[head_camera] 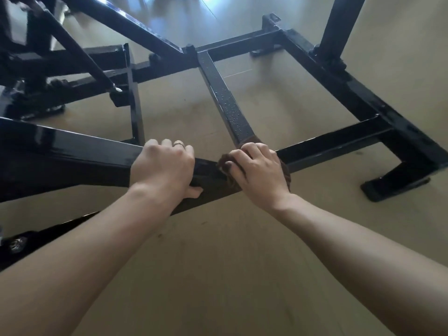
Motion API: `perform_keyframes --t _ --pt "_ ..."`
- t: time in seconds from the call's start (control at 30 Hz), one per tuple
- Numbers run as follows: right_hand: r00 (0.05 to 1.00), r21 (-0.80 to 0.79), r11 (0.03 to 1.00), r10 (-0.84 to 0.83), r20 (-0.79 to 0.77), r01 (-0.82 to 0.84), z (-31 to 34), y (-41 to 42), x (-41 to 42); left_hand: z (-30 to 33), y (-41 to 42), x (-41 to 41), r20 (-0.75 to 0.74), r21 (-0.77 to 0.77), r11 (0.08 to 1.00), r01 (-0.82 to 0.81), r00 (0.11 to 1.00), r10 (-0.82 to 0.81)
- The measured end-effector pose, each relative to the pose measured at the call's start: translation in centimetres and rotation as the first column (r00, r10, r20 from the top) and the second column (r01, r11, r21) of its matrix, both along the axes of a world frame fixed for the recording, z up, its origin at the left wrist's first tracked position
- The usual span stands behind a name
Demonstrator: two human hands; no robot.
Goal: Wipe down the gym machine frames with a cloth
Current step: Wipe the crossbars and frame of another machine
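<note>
Where the black square-tube steel frame [339, 139] of the gym machine sits low on the tan floor [218, 275], both hands work at the near crossbar. Left hand [163, 167] — gold ring [179, 143] on one finger — grips the thick glossy black beam [68, 151] that slopes in from the left; fingers curl over its top edge, thumb tucked under the lower face. Right hand [258, 172] lies over a crumpled dark brown cloth [226, 163], fingers bent and pressing it onto the junction where the centre rail meets the crossbar. Cloth bulges out on both sides of the hand, mostly hidden beneath the palm. Centre rail [223, 98] runs away from the junction toward the far crossbar; its top face is beaded with water droplets. A black upright post [339, 25] rises at far right, a black foot [395, 185] rests on the floor at right. Diagonal black struts [126, 25] cross upper left — that area is blurred.
</note>
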State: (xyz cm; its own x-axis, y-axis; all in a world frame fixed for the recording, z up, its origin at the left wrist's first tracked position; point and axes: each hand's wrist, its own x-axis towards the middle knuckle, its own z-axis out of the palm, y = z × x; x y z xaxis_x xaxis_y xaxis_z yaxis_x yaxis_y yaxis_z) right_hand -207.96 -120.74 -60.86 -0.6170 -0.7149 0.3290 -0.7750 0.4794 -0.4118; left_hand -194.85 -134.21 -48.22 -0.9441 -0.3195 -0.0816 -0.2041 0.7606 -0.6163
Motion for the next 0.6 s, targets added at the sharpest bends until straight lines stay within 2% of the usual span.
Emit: perform_keyframes --t 0.2,0.37,0.43,0.5,0.6 --pt "0.995 0.124 0.991 -0.045 -0.086 0.055 1.1 -2.5 -1.5 0.0 0.0 -0.1 0.020 0.017 0.999 -0.045 0.999 0.045" --pt "0.993 0.226 0.969 -0.108 0.042 0.096 2.4 -3.7 -2.0 -0.7 1.0 -1.8 0.020 0.156 0.980 -0.122 0.992 0.121" --pt "0.994 0.122 0.987 -0.107 0.020 0.104 1.8 -2.9 -1.3 -1.6 1.5 -2.8 0.030 0.217 0.969 -0.122 0.993 0.118" --pt "0.995 -0.047 0.997 -0.058 -0.083 0.054 0.4 -0.7 -0.6 -2.2 1.6 -3.2 0.039 0.207 0.972 -0.115 0.993 0.110" --pt "0.986 -0.089 0.993 0.066 -0.154 -0.080 -1.0 2.0 -0.8 -2.7 1.5 -3.0 0.033 0.129 0.990 -0.065 0.998 0.061"
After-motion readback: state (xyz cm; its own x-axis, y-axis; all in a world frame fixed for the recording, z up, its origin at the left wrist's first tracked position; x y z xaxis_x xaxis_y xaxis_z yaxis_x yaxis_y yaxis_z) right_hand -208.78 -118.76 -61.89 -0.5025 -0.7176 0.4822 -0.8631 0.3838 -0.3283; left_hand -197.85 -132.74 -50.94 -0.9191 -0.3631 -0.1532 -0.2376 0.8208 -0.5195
